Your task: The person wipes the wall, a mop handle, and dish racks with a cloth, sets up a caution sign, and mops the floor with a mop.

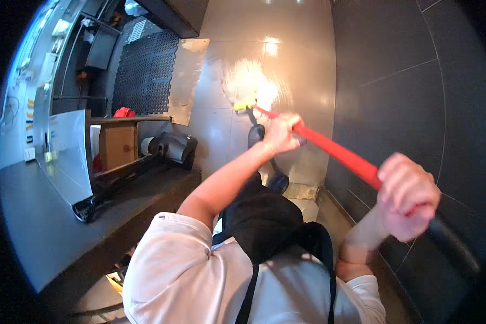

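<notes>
Both hands are wrapped around the long handle of a floor brush (340, 153), red along most of its length with a black end at the lower right. My left hand (281, 133) grips it in front of my body. Higher up the handle, to the right, is my right hand (407, 197), closed around it and slightly blurred. The small yellow-green head (244, 105) rests on the shiny tiled floor (216, 81), at a bright, wet-looking patch; its bristles are hard to make out. My dark shoe (255, 135) stands just below the head.
A dark tiled wall (389, 97) runs along the right. On the left are a counter (38, 216) with a clear panel (65, 154), a wooden frame (119, 144) and a dark bin-like object (174, 148). Beyond lies a black perforated mat (144, 73).
</notes>
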{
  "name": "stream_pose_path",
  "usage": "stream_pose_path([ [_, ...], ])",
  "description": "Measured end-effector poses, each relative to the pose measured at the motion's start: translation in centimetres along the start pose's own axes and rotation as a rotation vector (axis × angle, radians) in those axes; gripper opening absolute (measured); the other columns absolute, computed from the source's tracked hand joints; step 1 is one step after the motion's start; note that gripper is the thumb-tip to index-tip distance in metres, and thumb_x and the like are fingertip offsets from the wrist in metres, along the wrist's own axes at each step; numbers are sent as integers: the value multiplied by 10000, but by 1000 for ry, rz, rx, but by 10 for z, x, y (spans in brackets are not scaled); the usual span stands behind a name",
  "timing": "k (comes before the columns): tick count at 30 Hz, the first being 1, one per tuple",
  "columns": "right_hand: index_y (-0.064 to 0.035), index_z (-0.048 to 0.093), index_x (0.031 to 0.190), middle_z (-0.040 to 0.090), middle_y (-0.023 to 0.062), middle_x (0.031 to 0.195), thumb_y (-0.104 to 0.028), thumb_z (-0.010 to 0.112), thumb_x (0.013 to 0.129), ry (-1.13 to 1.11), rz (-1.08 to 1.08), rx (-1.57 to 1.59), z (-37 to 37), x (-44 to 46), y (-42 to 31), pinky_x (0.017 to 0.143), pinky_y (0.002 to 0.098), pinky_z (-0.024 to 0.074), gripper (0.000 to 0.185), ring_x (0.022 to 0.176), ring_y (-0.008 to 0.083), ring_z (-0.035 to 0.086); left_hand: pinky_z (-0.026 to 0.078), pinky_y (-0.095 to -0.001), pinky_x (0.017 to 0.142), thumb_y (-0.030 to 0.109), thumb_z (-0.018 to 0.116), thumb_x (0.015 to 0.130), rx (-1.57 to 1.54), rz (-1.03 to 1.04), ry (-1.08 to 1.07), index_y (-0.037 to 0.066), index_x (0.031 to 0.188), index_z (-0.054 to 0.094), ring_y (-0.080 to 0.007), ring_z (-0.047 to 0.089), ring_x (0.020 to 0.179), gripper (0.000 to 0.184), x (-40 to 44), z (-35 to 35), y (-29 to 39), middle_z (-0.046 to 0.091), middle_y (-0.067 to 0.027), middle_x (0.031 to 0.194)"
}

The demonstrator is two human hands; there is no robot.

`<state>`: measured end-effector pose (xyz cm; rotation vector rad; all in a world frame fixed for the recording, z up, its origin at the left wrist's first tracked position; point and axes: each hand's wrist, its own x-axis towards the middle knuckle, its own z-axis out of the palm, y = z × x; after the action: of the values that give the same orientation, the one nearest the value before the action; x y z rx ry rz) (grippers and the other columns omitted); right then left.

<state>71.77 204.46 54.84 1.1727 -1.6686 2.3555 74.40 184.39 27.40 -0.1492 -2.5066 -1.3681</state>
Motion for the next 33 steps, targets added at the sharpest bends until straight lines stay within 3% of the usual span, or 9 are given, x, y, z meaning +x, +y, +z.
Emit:
stream_pose_path([
  [4,-97,531,694,580,3,583,-399,748,880,-123,-54,216,8,-15,-32,471,304,518,415,472,138,581,414,-409,465,222,794,735,-109,133,17,108,615,470,-324,552,486,364,-54,19,19,513,-89,533],
  [15,-108,443,714,473,-25,545,-370,671,943,91,-193,91,107,-43,32,431,263,439,416,424,100,462,464,-424,488,239,744,718,73,266,60,100,611,477,-328,570,500,319,-27,-47,-84,540,-101,560],
  [17,-93,439,721,457,-4,539,-204,637,939,127,-210,7,124,-44,69,437,299,442,315,429,124,449,463,-418,508,160,720,687,168,232,81,94,627,485,-331,584,531,252,-6,-65,-124,545,-108,579],
  [19,-47,435,703,459,67,540,-38,562,870,170,-262,-16,142,-39,123,443,341,435,210,435,187,435,500,-425,588,168,722,691,339,244,28,93,668,542,-342,619,606,197,28,-100,-162,586,-106,626],
  [21,-30,492,709,578,121,647,11,652,824,107,-173,-54,148,-36,181,622,462,552,202,580,269,598,485,-511,847,220,719,726,383,-177,-68,142,899,687,-346,649,931,192,42,-110,-238,664,-112,858],
  [23,-11,568,763,584,107,690,-3,698,818,3,-77,-199,161,-22,225,803,457,557,141,642,278,608,417,-585,968,210,715,756,719,-379,-98,179,1125,655,-343,523,1238,376,67,-146,-222,623,-79,1188],
  [24,-31,564,751,593,88,701,6,716,802,-62,1,-252,165,-22,244,849,469,549,165,657,254,615,294,-666,1073,216,703,803,621,-543,-191,221,1241,596,-348,321,1417,451,75,-156,-235,484,-48,1401],
  [29,-56,532,694,571,69,674,34,744,736,-51,31,-276,173,-22,242,857,448,547,233,634,253,597,224,-667,1140,203,713,814,455,-641,-82,213,1196,575,-410,282,1436,407,70,-149,-244,382,-109,1508],
  [33,-38,527,689,565,73,653,66,707,719,-48,48,-195,156,-2,184,830,416,548,210,618,202,593,220,-669,1141,189,778,750,410,-484,56,156,1169,571,-419,241,1458,468,34,-117,-220,360,-148,1527],
])
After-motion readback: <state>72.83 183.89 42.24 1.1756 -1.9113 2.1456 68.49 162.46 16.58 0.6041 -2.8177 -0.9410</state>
